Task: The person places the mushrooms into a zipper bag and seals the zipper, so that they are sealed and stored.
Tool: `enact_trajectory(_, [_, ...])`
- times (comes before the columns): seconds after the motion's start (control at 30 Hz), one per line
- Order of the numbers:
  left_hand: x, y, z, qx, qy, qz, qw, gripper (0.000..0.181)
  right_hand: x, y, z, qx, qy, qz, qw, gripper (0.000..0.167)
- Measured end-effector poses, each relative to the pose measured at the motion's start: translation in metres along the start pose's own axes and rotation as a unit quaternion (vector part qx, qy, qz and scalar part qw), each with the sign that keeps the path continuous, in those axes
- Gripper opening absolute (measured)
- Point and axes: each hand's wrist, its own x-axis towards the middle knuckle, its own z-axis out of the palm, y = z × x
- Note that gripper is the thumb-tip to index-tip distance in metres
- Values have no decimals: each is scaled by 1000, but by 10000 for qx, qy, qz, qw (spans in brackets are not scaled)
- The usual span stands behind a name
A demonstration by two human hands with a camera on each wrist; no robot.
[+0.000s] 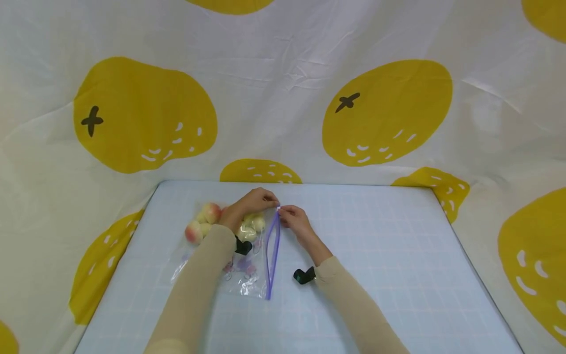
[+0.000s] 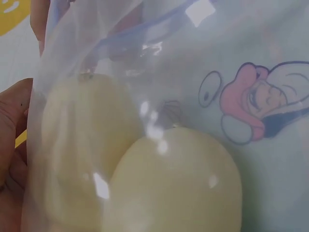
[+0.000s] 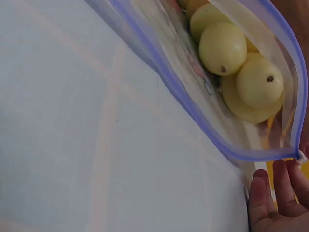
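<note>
A clear zip bag [image 1: 268, 275] with a purple zip edge lies on its side, its mouth facing right and partly open. Inside are several pale yellow pear-like fruits [image 3: 223, 48] and a few red-blushed peaches [image 1: 193, 232]. At the far end of the zip sits a small white slider [image 1: 278, 209]. My left hand [image 1: 253, 202] reaches over the bag and pinches that far corner. From the right, my right hand [image 1: 297, 221] pinches at the slider; its fingertips show just beside the corner in the right wrist view. Bag film and fruit hide much of the left fingers in the left wrist view.
A pale blue checked cloth covers the table [image 1: 389, 265]. Behind it hangs a white curtain [image 1: 274, 113] printed with large yellow fruit shapes. Black wrist cameras [image 1: 304, 276] are worn near both cuffs. Cartoon figures [image 2: 256, 104] are printed on the bag.
</note>
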Motion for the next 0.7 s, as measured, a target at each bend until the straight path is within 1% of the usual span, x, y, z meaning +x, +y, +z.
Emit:
enact_trajectory(0.1, [-1, -1, 1, -220, 43, -55, 9997, 16, 2, -1, 3, -92, 78, 32, 9999, 27])
enact_trajectory(0.27, [-2, -3, 3, -296, 82, -4, 9995, 18, 3, -3, 6, -163, 223, 56, 9996, 26])
enact_trajectory(0.43, [-3, -2, 4, -257, 106, -9, 9996, 18, 4, -3, 6, -151, 294, 89, 9994, 25])
enact_trajectory(0.7, [-5, -4, 7, -23, 157, 99, 9998, 19, 4, -2, 8, -236, 327, 93, 9991, 25])
